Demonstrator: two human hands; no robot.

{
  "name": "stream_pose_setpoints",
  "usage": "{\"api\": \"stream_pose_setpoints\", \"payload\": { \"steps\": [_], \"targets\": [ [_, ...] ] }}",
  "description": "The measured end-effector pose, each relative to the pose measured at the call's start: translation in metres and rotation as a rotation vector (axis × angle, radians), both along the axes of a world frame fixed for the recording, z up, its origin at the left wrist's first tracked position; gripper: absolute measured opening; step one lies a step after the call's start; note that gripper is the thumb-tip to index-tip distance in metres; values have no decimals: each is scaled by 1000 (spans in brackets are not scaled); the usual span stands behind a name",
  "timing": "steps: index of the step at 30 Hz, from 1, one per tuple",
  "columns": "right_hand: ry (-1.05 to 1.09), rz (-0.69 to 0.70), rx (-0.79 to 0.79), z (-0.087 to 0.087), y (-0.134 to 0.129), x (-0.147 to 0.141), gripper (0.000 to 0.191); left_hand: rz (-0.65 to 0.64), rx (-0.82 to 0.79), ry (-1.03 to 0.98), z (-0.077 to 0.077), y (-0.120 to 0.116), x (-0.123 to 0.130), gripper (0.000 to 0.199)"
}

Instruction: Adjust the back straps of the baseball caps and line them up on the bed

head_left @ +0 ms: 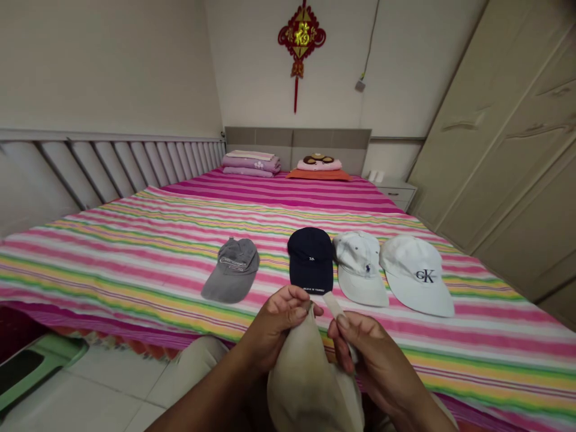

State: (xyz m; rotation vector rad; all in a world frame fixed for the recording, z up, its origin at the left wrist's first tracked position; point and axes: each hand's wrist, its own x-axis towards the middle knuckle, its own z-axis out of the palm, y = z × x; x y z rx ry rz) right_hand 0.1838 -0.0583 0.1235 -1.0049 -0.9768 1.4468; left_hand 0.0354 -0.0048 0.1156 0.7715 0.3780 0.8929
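Note:
A beige cap [306, 372] hangs between my two hands at the bottom centre, close to my lap. My left hand [281, 327] pinches its edge near a small fastening. Between the thumb and fingers of my right hand [366, 345] is a pale strap [333, 306], its free end pointing up and left. Beyond my hands lie a grey cap [234, 270], a navy cap [311, 258], a white cap with a small blue emblem [361, 267] and a white cap marked CK [418, 273], brims towards me.
The caps lie on a striped bedspread [148, 252]. Folded bedding [252, 165] and an orange-based stack [319, 174] sit by the headboard [297, 141]. A green stool [49, 366] stands at the lower left; a wardrobe [504, 150] is at right.

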Motion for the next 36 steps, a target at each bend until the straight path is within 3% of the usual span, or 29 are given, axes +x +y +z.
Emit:
{"api": "stream_pose_setpoints", "payload": {
  "steps": [3, 7, 16, 21, 25, 28, 31, 36],
  "targets": [
    [109, 41, -47, 0, -1, -2, 33, 4, 4, 24, -3, 1, 1, 27],
    [183, 68, -81, -2, -2, -3, 26, 75, 125, 192, -9, 2, 1, 28],
    [80, 14, -54, -9, 1, -8, 30, 169, 231, 338, -11, 2, 4, 22],
    [80, 54, -86, -7, 4, -6, 26, 244, 541, 458, -7, 6, 2, 15],
    [112, 57, -99, -7, 6, -2, 29, 226, 750, 462, -7, 7, 1, 26],
    [128, 54, -103, -6, 6, -2, 28, 216, 640, 454, -12, 4, 4, 33],
    [115, 47, -87, -5, 5, -3, 26, 183, 399, 394, -17, 0, 8, 29],
    [92, 18, -78, -6, 3, -6, 27, 149, 176, 287, -16, -1, 10, 23]
  ]
}}
